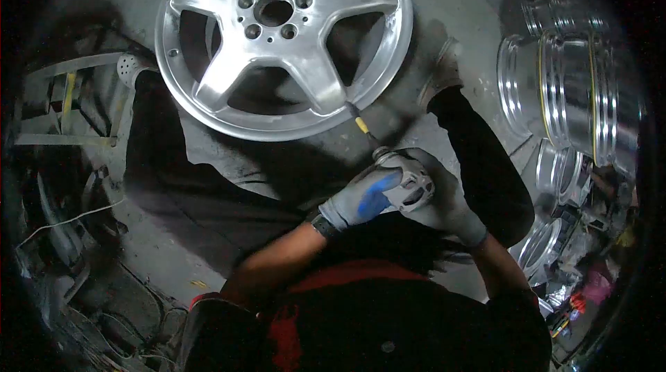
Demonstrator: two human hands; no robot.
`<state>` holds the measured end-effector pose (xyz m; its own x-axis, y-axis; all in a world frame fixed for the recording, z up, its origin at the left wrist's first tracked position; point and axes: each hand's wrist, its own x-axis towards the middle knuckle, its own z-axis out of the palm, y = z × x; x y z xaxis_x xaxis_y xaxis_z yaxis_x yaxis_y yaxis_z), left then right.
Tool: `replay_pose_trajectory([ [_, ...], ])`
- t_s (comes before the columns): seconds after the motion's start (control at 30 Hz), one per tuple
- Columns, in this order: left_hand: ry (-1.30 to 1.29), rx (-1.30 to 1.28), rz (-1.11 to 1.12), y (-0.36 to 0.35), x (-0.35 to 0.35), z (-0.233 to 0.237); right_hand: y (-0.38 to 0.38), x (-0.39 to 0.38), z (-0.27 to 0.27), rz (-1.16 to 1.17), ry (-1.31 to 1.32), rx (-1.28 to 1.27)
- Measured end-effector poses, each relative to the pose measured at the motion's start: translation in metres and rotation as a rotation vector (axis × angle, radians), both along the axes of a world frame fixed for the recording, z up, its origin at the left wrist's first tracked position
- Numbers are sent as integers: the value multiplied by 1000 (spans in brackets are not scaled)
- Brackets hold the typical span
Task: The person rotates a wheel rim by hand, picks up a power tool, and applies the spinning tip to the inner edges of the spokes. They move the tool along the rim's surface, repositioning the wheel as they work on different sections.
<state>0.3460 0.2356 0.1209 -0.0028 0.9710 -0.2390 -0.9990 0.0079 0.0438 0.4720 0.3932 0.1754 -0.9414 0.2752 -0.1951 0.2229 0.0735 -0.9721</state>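
Note:
A silvery alloy wheel rim [284,42] with broad spokes lies face up in front of me. Both of my gloved hands grip a grey die grinder [409,181], whose slim shaft [361,124] carries a yellow band. The shaft's dark tip meets the rim where a spoke joins the outer lip at the lower right. On the near left side of the grinder's body is my left hand [354,200], closed, in a grey glove with a blue patch. My right hand [444,199] wraps the other side, its fingers partly hidden in shadow.
Several shiny wheel rims [569,98] are stacked along the right. A metal frame [69,140] stands at the left, with a thin pale cable [73,219] below it. My legs flank the work on the concrete floor [472,11]. Clutter [576,303] fills the lower right.

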Motion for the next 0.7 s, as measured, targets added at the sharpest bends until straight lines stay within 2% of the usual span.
replay_pose_trajectory([
  [0.03,-2,-3,-4,-3,0,-2,1,0,2,-4,-2,-3],
  [0.1,84,-51,9,-12,0,-5,7,-5,12,170,8,379],
  [0.2,73,-67,39,-24,0,-4,-2,-15,24,183,35,510],
  [0.33,201,-99,40,-27,-4,-1,-3,-20,26,188,-7,486],
  [0.43,150,-99,-32,-10,-13,10,3,-12,19,188,-60,548],
  [0.5,74,-71,-30,0,-15,14,5,-7,9,131,-28,444],
  [0.6,72,-84,-64,-3,-14,10,8,-5,15,155,-62,466],
  [0.7,19,-77,29,-13,-6,9,2,-10,16,193,-28,522],
])
